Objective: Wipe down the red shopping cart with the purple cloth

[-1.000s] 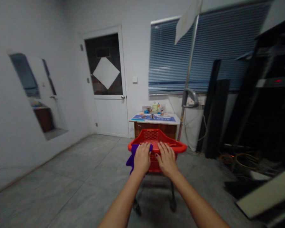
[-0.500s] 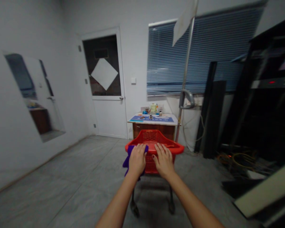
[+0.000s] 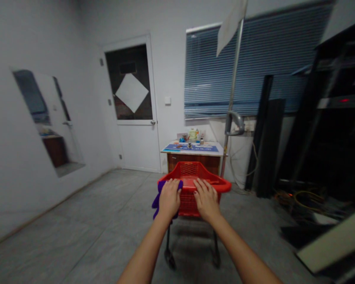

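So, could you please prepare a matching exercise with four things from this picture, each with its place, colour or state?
Column one:
1. Cloth
2. Cart
3. Door
4. Mirror

Column two:
A. Bears a white diamond-shaped sheet
B. Purple, under the left hand
C. On the left wall
D. Red basket

Pairs: 1-B, 2-D, 3-A, 4-C.

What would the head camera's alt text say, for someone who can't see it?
A person's left fingers, over a purple cloth, and right fingers rest on the rim of a red cart. Beyond are a cluttered desk, a white door and window blinds.
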`<state>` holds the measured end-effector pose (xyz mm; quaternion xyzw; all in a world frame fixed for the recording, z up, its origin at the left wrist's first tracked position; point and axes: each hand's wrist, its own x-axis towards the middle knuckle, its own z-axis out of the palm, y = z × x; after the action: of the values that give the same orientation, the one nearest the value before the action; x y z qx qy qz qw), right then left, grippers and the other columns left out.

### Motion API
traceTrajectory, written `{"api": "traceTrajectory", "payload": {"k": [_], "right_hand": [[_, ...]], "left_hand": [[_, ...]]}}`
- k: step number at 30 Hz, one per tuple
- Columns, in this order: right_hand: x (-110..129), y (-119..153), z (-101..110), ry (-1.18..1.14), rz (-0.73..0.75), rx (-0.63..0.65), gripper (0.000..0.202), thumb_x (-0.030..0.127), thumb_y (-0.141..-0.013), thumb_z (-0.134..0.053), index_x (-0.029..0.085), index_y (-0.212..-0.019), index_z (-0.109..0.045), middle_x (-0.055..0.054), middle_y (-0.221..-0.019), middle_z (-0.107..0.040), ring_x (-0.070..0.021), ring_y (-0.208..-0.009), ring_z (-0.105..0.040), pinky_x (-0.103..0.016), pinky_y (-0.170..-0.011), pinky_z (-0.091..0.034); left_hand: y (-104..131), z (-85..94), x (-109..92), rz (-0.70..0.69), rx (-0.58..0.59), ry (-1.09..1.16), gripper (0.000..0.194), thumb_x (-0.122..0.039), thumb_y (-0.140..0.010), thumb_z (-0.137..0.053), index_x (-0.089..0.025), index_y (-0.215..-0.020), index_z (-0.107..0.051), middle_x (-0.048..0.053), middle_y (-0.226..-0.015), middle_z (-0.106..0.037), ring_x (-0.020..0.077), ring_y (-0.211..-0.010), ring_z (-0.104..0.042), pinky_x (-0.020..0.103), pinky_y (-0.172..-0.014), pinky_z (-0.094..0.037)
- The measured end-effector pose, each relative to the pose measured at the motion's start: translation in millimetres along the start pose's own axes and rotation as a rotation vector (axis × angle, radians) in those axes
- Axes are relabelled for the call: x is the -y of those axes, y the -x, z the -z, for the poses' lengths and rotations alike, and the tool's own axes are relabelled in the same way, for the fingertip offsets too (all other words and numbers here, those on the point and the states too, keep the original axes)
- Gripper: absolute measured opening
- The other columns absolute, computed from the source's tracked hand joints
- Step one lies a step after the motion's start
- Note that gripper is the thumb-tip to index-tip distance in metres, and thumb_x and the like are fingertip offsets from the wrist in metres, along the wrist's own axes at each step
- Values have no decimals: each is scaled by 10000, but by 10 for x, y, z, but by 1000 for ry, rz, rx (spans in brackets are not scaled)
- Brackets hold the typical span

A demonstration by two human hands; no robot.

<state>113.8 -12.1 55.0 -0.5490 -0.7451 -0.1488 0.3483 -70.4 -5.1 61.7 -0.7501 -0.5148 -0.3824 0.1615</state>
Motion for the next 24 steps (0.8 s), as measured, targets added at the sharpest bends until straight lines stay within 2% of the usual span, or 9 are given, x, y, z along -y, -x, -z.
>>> {"api": "traceTrajectory", "payload": {"k": [4,6,10,13,15,19,22,24], "right_hand": [[-17,12,-31,28,16,-20,474,258,-944,-360,242,-1410,-451,-39,-1466,-455,-226,-1345,-342,-445,-1094,-273],[-48,2,-1,41,30,1,477,255,-943,-364,249,-1413,-446,-32,-1466,-455,-218,-1348,-345,-437,-1092,-281],[-157,-32,102,36,75,61,493,264,-943,-361,236,-1432,-418,-27,-1474,-444,-201,-1349,-361,-406,-1091,-305],[-269,-28,126,34,46,36,504,260,-946,-336,176,-1439,-404,-53,-1471,-446,-204,-1356,-361,-403,-1113,-285],[-327,-8,95,32,53,21,499,257,-948,-328,162,-1430,-413,-60,-1460,-460,-205,-1359,-363,-410,-1124,-273],[-363,32,-13,23,51,-23,492,271,-952,-328,166,-1425,-417,-72,-1449,-472,-210,-1345,-387,-427,-1124,-272],[-372,45,-50,22,73,-52,505,275,-955,-324,180,-1448,-382,-76,-1452,-468,-208,-1349,-382,-433,-1121,-276],[-389,48,-44,25,87,-62,516,275,-955,-324,191,-1463,-356,-73,-1451,-470,-205,-1349,-383,-434,-1119,-281]], "left_hand": [[-52,-73,-179,-45,32,60,407,-140,-911,-457,-161,-1314,-515,114,-1345,-577,248,-1282,-496,483,-1108,-370],[-60,-70,-206,-66,45,78,410,-139,-911,-466,-151,-1318,-511,112,-1358,-568,243,-1299,-478,465,-1119,-361],[-29,-4,-111,-83,60,84,429,-140,-911,-470,-170,-1338,-496,94,-1367,-562,232,-1297,-480,443,-1127,-357],[-6,26,-39,-54,43,60,419,-148,-916,-465,-166,-1333,-502,104,-1360,-567,240,-1294,-484,449,-1129,-352],[-16,26,-61,-17,33,35,403,-151,-921,-457,-145,-1320,-512,119,-1347,-576,254,-1290,-487,460,-1124,-353],[-122,3,-286,11,55,12,373,-125,-918,-444,-123,-1277,-543,132,-1330,-585,264,-1276,-502,472,-1113,-357],[-225,-3,-461,-45,108,46,355,-124,-912,-459,-137,-1252,-560,126,-1318,-595,259,-1276,-503,480,-1109,-357],[-261,13,-489,-90,146,84,355,-129,-912,-467,-152,-1254,-559,120,-1314,-599,249,-1276,-502,478,-1111,-357]]}}
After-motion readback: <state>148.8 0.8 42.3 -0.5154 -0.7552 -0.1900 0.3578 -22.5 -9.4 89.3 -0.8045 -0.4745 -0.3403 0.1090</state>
